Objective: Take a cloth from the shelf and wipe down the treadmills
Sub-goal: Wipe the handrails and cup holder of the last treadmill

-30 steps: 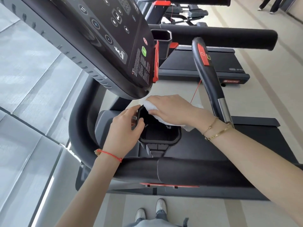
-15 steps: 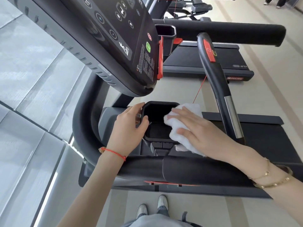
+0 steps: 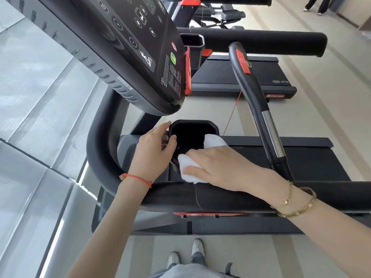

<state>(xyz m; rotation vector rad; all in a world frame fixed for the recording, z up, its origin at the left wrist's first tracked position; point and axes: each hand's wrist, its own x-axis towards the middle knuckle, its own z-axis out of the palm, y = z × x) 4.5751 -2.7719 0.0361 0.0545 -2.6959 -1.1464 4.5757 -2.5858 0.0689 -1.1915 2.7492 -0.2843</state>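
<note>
A white cloth (image 3: 189, 167) lies over the near rim of the black cup holder (image 3: 192, 125) on the treadmill in front of me. My right hand (image 3: 222, 167) lies flat on the cloth with fingers extended, pressing it against the holder. My left hand (image 3: 154, 149) grips the holder's left rim, thumb hooked over the edge. The treadmill's console (image 3: 140, 47) tilts above the holder, and its black padded side rail (image 3: 220, 195) runs beneath my wrists.
A curved handle with a red button and chrome section (image 3: 259, 109) rises just right of the cup holder. A second treadmill (image 3: 241, 75) stands beyond. Glass panels run along the left. A person's legs (image 3: 317, 5) show at the far top right. My shoes (image 3: 186, 253) stand below.
My right hand has drawn the cloth from the holder's far rim across to its near right side and now toward the near edge. The left hand stays on the left rim.
</note>
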